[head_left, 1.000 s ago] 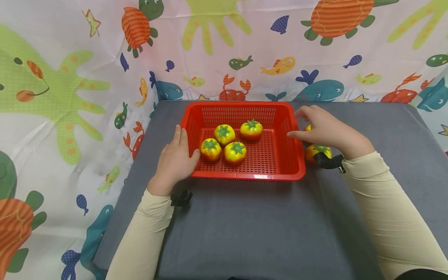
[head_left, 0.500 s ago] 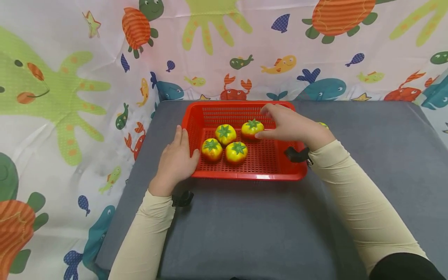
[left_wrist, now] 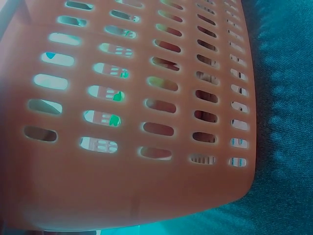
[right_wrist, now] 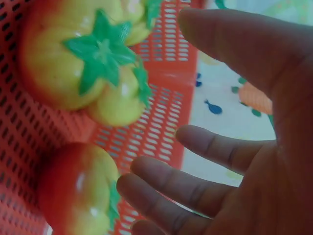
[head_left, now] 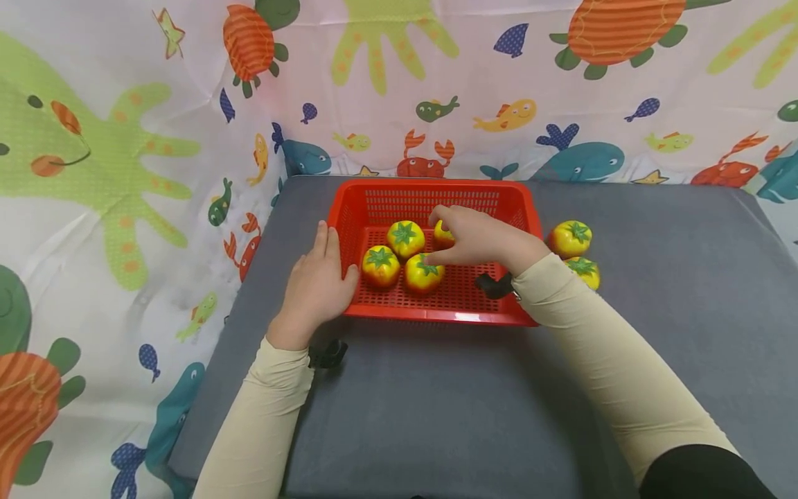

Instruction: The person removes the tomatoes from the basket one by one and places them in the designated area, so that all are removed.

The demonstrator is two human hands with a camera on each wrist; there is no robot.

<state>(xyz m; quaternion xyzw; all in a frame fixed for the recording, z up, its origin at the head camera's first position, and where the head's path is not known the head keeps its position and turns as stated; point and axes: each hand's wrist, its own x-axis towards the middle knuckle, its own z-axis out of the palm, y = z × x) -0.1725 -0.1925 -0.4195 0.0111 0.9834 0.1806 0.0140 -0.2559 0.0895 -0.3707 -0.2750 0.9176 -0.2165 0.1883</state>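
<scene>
On the grey table, your left hand lies straight-fingered against the red basket's left side. Your right hand, fingers parted around nothing, is over the four tomatoes inside; whether it touches one is hard to tell. Two more tomatoes sit just right of the basket, before a printed curtain.

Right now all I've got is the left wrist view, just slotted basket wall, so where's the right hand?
Observer: The right hand is over the basket, close to the red-and-yellow fruits inside.
Operator: Is it holding one?
Observer: No, the right wrist view shows its thumb and fingers apart, gripping nothing.
Operator: Anything outside the basket?
Observer: Yes, two more fruits lie beside it, on its right.
</scene>
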